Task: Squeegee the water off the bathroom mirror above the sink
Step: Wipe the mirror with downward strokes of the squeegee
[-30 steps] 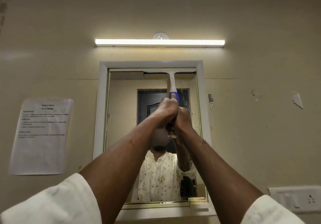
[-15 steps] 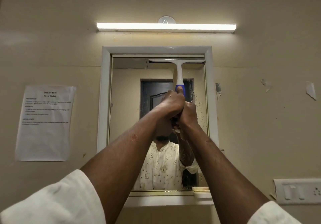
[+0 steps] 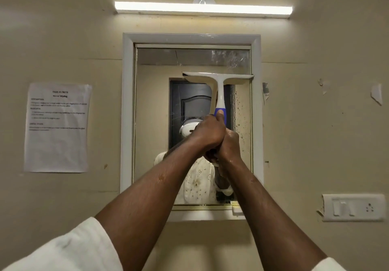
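A white-framed mirror [image 3: 155, 123] hangs on the beige wall straight ahead. Against its right half lies a white squeegee [image 3: 219, 81] with a blue grip, its blade level and roughly a quarter of the way down the glass. Both hands clasp the handle together: my left hand [image 3: 207, 133] wraps the upper part with the thumb on the blue grip, my right hand [image 3: 230, 146] holds just below it. Water drops [image 3: 242, 115] cling to the glass along the right edge under the blade. Smears [image 3: 229, 58] remain on the strip above it.
A tube light [image 3: 202, 9] glows above the mirror. A printed paper sheet [image 3: 56, 127] is taped to the wall on the left. A white switch plate [image 3: 353, 207] sits low on the right. Torn paper scraps [image 3: 376, 96] stick to the right wall.
The squeegee blade has travelled down from the mirror's top edge, with both hands following. The strip of glass above the blade is now uncovered.
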A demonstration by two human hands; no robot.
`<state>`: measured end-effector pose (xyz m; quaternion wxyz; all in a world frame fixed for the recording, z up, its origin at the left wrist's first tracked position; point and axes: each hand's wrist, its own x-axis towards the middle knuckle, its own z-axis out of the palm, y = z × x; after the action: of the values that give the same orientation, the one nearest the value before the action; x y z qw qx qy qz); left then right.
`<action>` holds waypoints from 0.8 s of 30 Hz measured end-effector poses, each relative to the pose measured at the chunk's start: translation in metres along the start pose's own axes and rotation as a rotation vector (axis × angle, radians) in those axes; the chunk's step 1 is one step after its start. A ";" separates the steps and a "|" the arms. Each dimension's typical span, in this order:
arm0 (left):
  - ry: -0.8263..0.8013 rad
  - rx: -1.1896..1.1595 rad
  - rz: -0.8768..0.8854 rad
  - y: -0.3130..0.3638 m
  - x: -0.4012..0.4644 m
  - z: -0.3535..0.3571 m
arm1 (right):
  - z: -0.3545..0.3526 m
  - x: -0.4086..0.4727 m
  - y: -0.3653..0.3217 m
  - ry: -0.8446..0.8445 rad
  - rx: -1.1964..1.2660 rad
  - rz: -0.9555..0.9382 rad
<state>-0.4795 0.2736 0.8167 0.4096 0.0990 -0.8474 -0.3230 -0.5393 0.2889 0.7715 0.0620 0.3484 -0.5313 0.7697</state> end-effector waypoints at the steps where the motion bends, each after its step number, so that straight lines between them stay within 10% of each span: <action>1: -0.002 0.001 -0.004 -0.002 -0.005 0.002 | -0.002 -0.005 0.004 -0.011 0.034 0.000; 24: -0.120 -0.046 -0.197 -0.069 -0.123 0.054 | -0.044 -0.138 0.075 0.009 0.074 0.199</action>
<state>-0.4479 0.2988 0.6718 0.3264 0.1529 -0.8489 -0.3867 -0.4914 0.3327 0.6216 -0.0251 0.2926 -0.5343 0.7927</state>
